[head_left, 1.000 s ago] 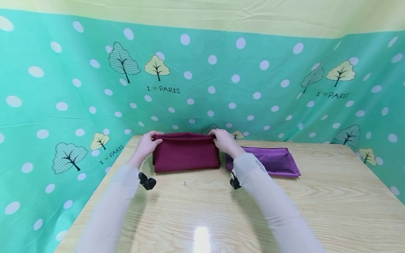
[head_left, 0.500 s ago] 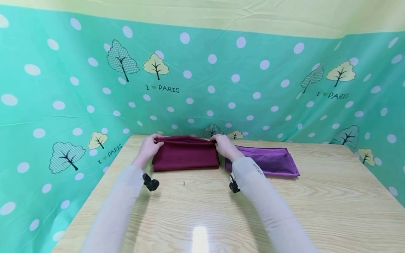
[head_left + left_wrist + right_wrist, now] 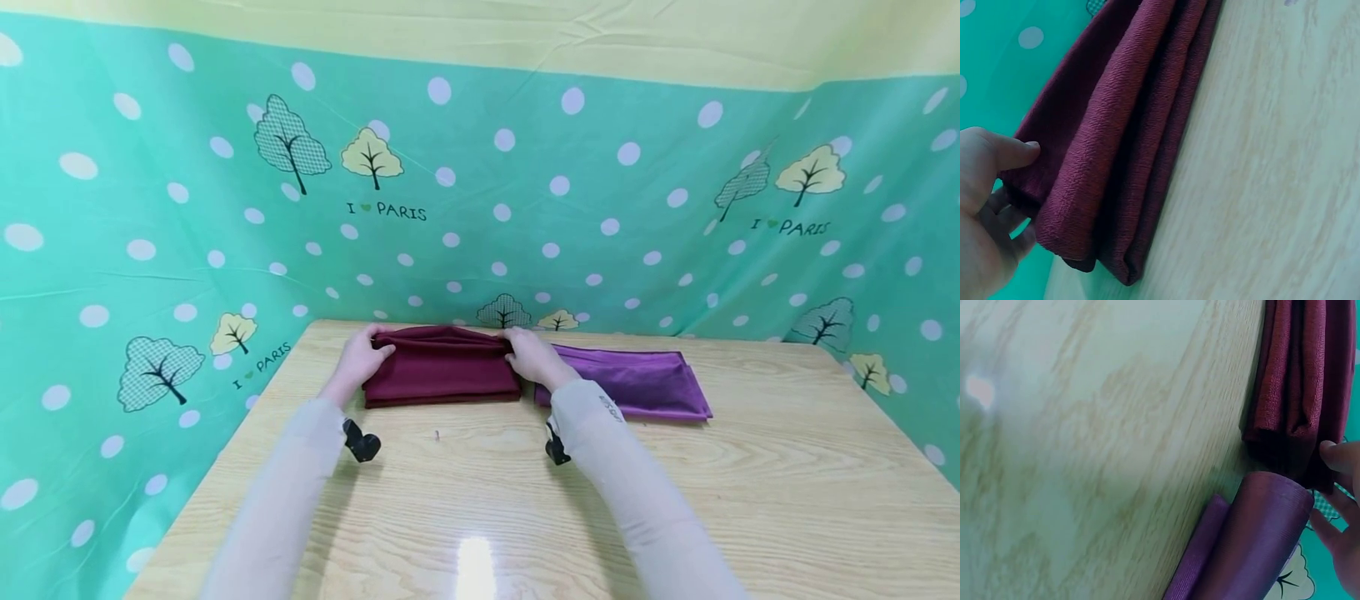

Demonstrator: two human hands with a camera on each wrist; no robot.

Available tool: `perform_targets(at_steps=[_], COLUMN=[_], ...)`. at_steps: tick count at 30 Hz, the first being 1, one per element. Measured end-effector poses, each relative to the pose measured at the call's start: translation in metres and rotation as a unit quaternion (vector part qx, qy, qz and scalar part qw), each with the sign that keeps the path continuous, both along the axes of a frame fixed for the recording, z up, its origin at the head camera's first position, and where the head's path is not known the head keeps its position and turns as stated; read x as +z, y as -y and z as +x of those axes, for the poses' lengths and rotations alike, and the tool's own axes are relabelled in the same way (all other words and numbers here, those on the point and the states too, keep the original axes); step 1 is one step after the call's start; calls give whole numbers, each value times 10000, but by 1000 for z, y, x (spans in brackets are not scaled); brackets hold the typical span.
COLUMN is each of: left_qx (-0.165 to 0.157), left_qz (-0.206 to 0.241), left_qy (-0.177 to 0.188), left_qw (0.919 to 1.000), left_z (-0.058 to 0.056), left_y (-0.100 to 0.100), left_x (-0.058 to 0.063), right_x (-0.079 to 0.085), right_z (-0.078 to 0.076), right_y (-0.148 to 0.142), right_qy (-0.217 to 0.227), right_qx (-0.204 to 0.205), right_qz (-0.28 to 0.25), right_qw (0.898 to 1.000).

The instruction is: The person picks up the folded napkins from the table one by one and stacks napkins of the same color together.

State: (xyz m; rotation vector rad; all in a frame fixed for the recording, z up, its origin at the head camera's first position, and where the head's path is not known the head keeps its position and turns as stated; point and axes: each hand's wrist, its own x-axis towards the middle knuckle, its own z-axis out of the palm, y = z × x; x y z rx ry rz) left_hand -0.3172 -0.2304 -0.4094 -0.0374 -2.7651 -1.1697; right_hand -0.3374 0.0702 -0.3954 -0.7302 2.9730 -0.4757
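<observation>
A folded maroon cloth (image 3: 446,372) lies near the table's back edge, its layers stacked and its rear edge bulging upward in the middle. My left hand (image 3: 358,363) pinches its rear left corner; in the left wrist view the thumb lies on the upper layer of the cloth (image 3: 1088,144) with the fingers behind it. At the opposite end my right hand (image 3: 537,358) grips the rear right corner, the thumb against the fabric in the right wrist view. Just right of it lies a folded purple cloth (image 3: 637,383), shinier and partly covered by the right hand and wrist.
The wooden table (image 3: 787,467) spreads in front and to the right. A green dotted curtain (image 3: 480,192) with printed trees hangs right behind the table. A tiny purplish scrap (image 3: 437,435) lies before the maroon cloth. Black wrist mounts hang below both sleeves.
Both hands have lowered the rear edge of the maroon cloth towards the table. Its front face looks shorter and flatter now. The purple cloth stays in place.
</observation>
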Motion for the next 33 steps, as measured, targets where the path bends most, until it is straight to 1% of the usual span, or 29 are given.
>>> perform_targets(at_steps=[7, 14, 19, 22, 26, 30, 33], left_qx=[-53, 69, 54, -16, 7, -72, -181], left_qz=[-124, 48, 28, -62, -136, -291, -458], left_qy=[176, 562, 608, 639, 722, 644, 493], left_qw=[9998, 9984, 9981, 9979, 9973, 9975, 9976], left_z=[0, 0, 0, 2, 4, 7, 9], left_y=[-2, 1, 2, 1, 0, 0, 0], left_x=[-4, -12, -16, -16, -13, -9, -4], right_x=[-1, -1, -3, -5, -6, -5, -4], right_z=[3, 3, 2, 1, 1, 4, 6], right_y=[-5, -11, -15, -17, -20, -26, -31], right_qy=[-34, -100, -51, -23, -52, 47, 74], right_qx=[77, 130, 118, 77, 73, -67, -215], right_qz=[179, 351, 421, 451, 291, -19, -217], right_qw=[9998, 9992, 9990, 9989, 9995, 10000, 9995])
